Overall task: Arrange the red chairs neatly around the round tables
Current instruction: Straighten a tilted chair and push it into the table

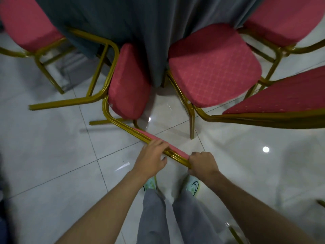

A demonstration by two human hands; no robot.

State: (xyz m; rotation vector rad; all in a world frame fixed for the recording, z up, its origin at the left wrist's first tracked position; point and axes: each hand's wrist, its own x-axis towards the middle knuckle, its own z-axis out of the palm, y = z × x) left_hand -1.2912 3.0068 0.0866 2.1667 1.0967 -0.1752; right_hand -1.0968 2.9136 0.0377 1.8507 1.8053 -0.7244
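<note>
A red chair with a gold metal frame stands in front of me, its seat partly under the grey tablecloth of a round table. My left hand and my right hand both grip the top edge of its backrest, fingers curled over the gold tube and red padding. A second red chair stands just to the right, seat tucked against the cloth, its backrest reaching to the right edge.
More red chairs stand at the table: one at the far left, one at the upper right. The floor is glossy white tile. My feet in pale shoes stand right behind the gripped chair.
</note>
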